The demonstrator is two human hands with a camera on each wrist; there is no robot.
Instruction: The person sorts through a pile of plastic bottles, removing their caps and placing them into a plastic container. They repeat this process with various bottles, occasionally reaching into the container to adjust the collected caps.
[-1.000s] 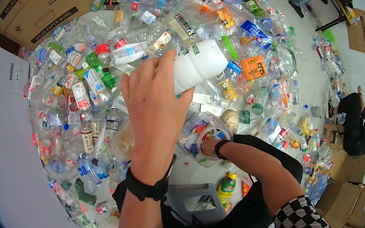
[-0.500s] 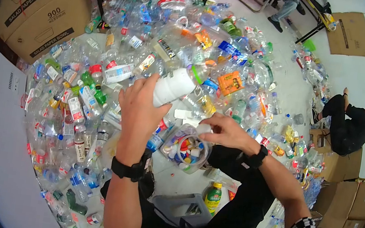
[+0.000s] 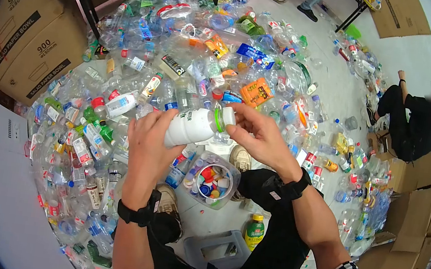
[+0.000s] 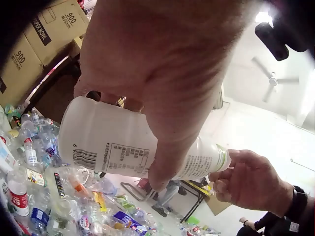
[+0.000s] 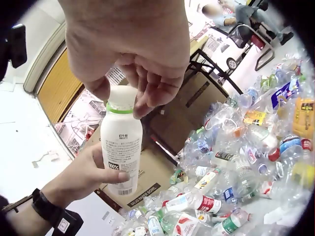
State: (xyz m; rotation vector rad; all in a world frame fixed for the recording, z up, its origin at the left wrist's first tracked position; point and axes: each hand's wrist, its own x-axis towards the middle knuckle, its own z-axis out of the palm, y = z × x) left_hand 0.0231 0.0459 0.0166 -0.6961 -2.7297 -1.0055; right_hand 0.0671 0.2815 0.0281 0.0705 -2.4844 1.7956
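Observation:
A white bottle (image 3: 190, 129) with a green neck band lies tilted in the left hand (image 3: 150, 139), whose fingers and thumb wrap its body. The right hand (image 3: 266, 141) has thumb and fingers around the white cap (image 3: 229, 116) at the bottle's mouth. In the right wrist view the cap (image 5: 123, 94) sits over the neck, pinched between thumb and fingers; whether it is threaded on, I cannot tell. The left wrist view shows printed text and a barcode on the bottle (image 4: 108, 135). Below the hands stands a clear jar (image 3: 235, 178) with many coloured caps inside.
Plastic bottles (image 3: 83, 149) cover the floor at left and ahead. A grey stool (image 3: 195, 246) and a yellow-green bottle (image 3: 255, 232) stand between the legs. Cardboard boxes (image 3: 36, 51) are stacked at left, and another person (image 3: 415, 125) sits at right.
My right hand has come out of the jar with a white cap and moved up to the bottle's mouth. The left hand still holds the bottle, now lower and nearer the right hand.

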